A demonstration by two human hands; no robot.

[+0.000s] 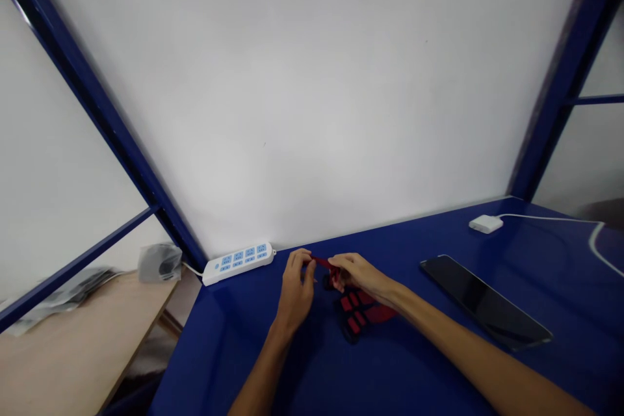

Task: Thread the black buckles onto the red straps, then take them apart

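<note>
A narrow strip of dark red fabric (322, 262) is stretched between my two hands, just above the blue table. My left hand (296, 286) pinches its left end between the fingertips. At the other end, my right hand (359, 273) has its fingers closed round more of the red fabric. Beneath and beside the right hand lies a red piece with black bands and a black edge (361, 317). Its exact kind is unclear, and the right hand and forearm cover part of it. Whether it joins the strip cannot be made out.
A white power strip (238, 262) lies by the wall at the table's back left. To the right are a dark flat tablet-like device (482, 299) and a white charger (486, 223) with a cable. A wooden table (88, 344) with plastic-wrapped things stands left.
</note>
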